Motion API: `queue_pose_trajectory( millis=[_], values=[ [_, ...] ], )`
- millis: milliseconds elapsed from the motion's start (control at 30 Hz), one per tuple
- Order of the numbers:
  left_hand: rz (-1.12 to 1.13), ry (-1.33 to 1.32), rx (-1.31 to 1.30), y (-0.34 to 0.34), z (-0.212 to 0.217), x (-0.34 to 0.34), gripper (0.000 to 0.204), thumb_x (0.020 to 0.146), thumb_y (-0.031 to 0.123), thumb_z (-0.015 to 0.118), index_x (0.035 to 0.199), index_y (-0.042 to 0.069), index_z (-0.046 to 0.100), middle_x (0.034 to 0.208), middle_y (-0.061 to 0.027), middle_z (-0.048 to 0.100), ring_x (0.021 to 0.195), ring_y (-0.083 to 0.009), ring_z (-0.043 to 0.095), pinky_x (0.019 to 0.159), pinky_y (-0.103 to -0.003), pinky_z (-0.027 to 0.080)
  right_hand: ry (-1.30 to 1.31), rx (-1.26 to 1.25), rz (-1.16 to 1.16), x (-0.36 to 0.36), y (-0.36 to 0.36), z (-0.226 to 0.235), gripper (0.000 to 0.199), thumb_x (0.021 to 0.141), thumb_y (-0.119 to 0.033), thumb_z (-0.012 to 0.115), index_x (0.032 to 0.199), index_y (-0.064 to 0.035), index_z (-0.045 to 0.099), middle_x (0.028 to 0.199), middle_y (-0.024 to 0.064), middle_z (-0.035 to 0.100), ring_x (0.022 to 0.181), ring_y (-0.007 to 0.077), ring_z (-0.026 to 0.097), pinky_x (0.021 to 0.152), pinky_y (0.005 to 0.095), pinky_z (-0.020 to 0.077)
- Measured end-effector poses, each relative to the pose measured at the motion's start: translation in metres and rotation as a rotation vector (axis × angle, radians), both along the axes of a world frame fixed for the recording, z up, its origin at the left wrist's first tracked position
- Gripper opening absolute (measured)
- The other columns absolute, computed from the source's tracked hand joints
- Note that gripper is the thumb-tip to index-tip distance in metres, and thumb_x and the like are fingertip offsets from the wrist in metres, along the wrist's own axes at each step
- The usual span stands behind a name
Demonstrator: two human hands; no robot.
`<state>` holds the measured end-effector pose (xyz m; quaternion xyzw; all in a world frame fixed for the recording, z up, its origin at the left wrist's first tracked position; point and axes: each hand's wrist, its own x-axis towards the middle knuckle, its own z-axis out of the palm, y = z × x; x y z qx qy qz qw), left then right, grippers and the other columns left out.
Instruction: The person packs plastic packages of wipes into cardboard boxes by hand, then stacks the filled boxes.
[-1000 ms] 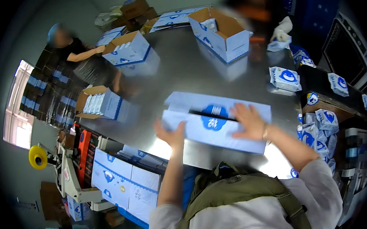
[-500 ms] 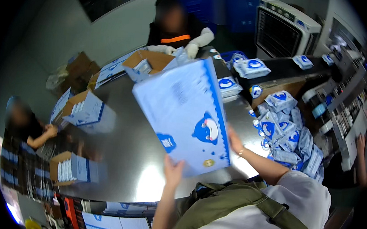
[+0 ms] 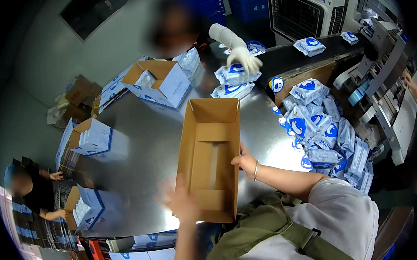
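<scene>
Right in front of me is a cardboard box (image 3: 210, 171) with its open top facing me; its bare brown inside and a strip of tape along the bottom show. My right hand (image 3: 246, 162) grips the box's right wall, thumb over the rim. Beside the lower left wall is my left hand (image 3: 180, 200), smeared by motion, so whether it touches the box cannot be made out. Two blue-and-white soft packs, stacked, lie just past the box's far end; a co-worker's white-gloved hand (image 3: 244, 60) is on the upper pack (image 3: 236, 75).
A steel table (image 3: 140, 173) carries other open boxes: one at the far side (image 3: 170, 86) and two on the left, near another person. At right, many packs (image 3: 315, 128) are heaped below a conveyor belt (image 3: 281, 58) and a machine (image 3: 385, 84). Flat cartons (image 3: 146, 258) sit under the table's near edge.
The box has turned from its printed outer face to its open top and come lower. My left hand has shifted along its side. The co-worker's gloved hand has reached over to the packs.
</scene>
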<state>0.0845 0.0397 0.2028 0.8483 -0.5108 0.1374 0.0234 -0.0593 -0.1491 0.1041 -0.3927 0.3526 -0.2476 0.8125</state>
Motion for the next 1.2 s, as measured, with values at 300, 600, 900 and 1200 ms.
queue_pose_trajectory(
  millis=[300, 600, 900, 1200],
  values=[
    [0.528, 0.526, -0.102, 0.066, -0.081, 0.126, 0.026, 0.084, 0.012, 0.052, 0.108, 0.002, 0.052, 0.086, -0.0204, 0.065, 0.083, -0.0388, 0.062, 0.071, -0.048, 0.047, -0.192, 0.295, 0.506, 0.030, -0.022, -0.121, 0.081, 0.071, -0.010, 0.076, 0.138, -0.0067, 0.031, 0.136, 0.0116, 0.042, 0.127, 0.0224, 0.040, 0.097, 0.0418, 0.0427],
    [0.511, 0.386, -0.086, 0.070, -0.080, 0.118, 0.021, 0.087, 0.014, 0.048, 0.104, 0.002, 0.053, 0.087, -0.0226, 0.063, 0.084, -0.0408, 0.060, 0.072, -0.049, 0.045, 0.457, -1.832, 0.615, 0.056, -0.037, -0.016, 0.103, 0.044, -0.029, 0.086, 0.135, -0.0145, 0.040, 0.141, 0.0175, 0.033, 0.134, 0.0318, 0.026, 0.112, 0.0507, 0.0123],
    [0.558, 0.354, -0.102, 0.062, -0.076, 0.122, 0.021, 0.086, 0.015, 0.048, 0.103, 0.004, 0.054, 0.088, -0.0201, 0.064, 0.083, -0.0408, 0.060, 0.073, -0.049, 0.045, 0.340, -1.894, 0.742, 0.127, -0.045, -0.055, 0.056, 0.051, -0.039, 0.081, 0.094, -0.0104, 0.059, 0.099, 0.0055, 0.052, 0.117, 0.0252, 0.043, 0.115, 0.0487, 0.0110],
    [0.625, 0.321, -0.035, 0.067, -0.085, 0.130, 0.020, 0.085, 0.014, 0.052, 0.101, 0.003, 0.055, 0.087, -0.0206, 0.064, 0.083, -0.0404, 0.060, 0.072, -0.048, 0.046, -0.010, -1.738, 0.634, 0.094, -0.065, -0.068, 0.071, 0.057, -0.029, 0.080, 0.119, -0.0116, 0.052, 0.135, 0.0127, 0.039, 0.128, 0.0301, 0.033, 0.113, 0.0465, 0.0184]
  ],
)
